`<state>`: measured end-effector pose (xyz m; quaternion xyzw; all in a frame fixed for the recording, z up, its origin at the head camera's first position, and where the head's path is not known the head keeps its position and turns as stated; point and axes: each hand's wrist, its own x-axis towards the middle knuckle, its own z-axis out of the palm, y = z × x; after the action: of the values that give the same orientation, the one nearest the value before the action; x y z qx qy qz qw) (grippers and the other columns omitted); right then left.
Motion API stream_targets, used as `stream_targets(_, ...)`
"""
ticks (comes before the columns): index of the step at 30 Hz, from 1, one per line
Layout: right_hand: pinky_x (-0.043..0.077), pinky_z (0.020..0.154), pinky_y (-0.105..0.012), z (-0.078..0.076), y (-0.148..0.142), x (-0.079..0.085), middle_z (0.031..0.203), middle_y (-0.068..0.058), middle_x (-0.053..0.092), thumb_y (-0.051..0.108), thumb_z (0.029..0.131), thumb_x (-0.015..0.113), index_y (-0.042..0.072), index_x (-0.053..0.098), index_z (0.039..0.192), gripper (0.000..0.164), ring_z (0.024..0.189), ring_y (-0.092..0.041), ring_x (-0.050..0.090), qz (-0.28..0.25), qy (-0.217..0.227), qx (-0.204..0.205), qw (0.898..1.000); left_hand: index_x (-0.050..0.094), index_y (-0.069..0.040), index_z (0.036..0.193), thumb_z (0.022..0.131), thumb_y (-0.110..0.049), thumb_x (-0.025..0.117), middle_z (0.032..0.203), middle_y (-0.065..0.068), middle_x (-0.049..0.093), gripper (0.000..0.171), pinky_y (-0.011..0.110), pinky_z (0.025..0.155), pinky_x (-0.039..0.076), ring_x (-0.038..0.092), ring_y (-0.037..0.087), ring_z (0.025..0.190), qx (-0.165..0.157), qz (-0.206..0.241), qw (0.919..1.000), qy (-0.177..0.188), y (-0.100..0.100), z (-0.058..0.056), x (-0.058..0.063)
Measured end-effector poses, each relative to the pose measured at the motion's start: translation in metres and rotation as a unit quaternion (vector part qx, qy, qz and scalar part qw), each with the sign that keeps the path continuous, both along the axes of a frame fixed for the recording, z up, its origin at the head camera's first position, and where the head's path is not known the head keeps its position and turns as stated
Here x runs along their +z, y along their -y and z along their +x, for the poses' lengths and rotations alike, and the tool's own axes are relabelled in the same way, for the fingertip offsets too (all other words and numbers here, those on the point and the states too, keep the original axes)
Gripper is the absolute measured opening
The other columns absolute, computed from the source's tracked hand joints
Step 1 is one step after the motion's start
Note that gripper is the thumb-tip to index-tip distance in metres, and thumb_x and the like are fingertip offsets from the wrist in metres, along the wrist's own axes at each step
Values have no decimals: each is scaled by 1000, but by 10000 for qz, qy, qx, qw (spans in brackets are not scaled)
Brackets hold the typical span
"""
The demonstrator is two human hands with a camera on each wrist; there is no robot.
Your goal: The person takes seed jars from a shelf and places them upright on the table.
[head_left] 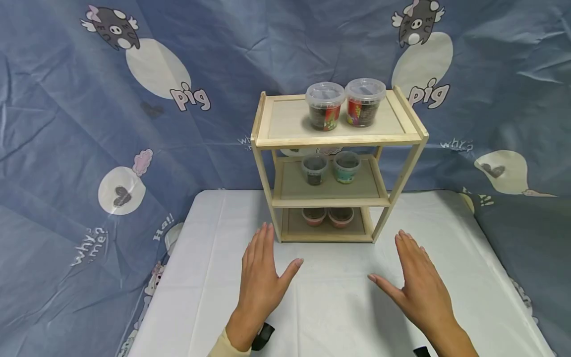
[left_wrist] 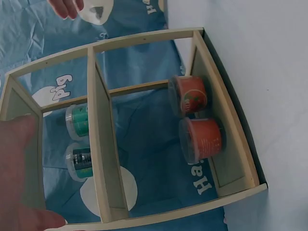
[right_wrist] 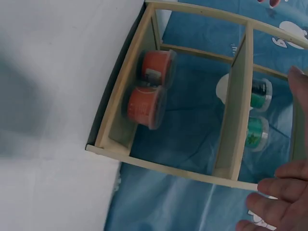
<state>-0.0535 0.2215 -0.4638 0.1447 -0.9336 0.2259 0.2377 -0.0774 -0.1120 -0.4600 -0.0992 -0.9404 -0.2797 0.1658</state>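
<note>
**Two hands flanked the rack, left fingertips nearer!**

And there it was: the wooden rack [head_left: 341,141] stood upright in the upper middle of the head view, just beyond your fingertips and between the lines of your two hands. Your left hand [head_left: 260,285] had the closer station, its fingertips just beside the foot of the front left leg [head_left: 265,193]; whether they touched it, the angle didn't quite settle. Your right hand [head_left: 421,292] sat farther off, lower right of the frame, a visible gap short of the front right leg [head_left: 403,171].

Both hands were empty! Left fingers straight and together, thumb swung out; right fingers nearly straight, close together, thumb pointing inward.

The rack's shelves ran their long way left to right, square across your reach. Up top, right of the middle, stood two lidded tubs, the left one [head_left: 325,111] and the right one [head_left: 364,106]. Two greenish tubs [head_left: 346,168] sat on the middle shelf, two reddish tubs [head_left: 341,217] at the bottom, partly hidden under the shelf above.

Room? White tabletop [head_left: 330,292] stretched between your thumbs, toward the lower edge of the frame. Behind the rack, the blue backdrop [head_left: 214,148] closed things in, and the table's sides ran down toward both lower corners.
</note>
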Motion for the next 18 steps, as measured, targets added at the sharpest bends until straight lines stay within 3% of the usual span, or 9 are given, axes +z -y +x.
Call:
stream_targets(6, 20, 123, -29, -3, 3, 5, 154, -26, 49, 77, 93, 56, -5, 44, 154, 104, 140, -44, 48, -199, -480, 41, 9986, 29, -1, 162, 95, -54, 74, 166, 19, 33, 97, 57, 119, 25, 32, 38, 152, 62, 138, 9999, -63, 0, -4, 3)
stream_targets(10, 21, 121, -23, -6, 5, 10, 153, -24, 51, 77, 93, 56, -3, 46, 154, 101, 139, -43, 51, -293, -808, 95, 9963, 29, 0, 162, 95, -54, 73, 166, 19, 32, 97, 61, 117, 27, 33, 40, 151, 77, 322, 9995, 10, 2, -7, 4)
stream_targets(18, 21, 121, -22, -9, 4, 22, 153, -22, 52, 79, 94, 52, -4, 47, 153, 102, 138, -41, 53, -164, -1021, 95, 9946, 28, 2, 162, 97, -54, 71, 164, 22, 34, 97, 62, 115, 31, 36, 42, 149, 172, 633, 9976, 209, 8, -14, 1)
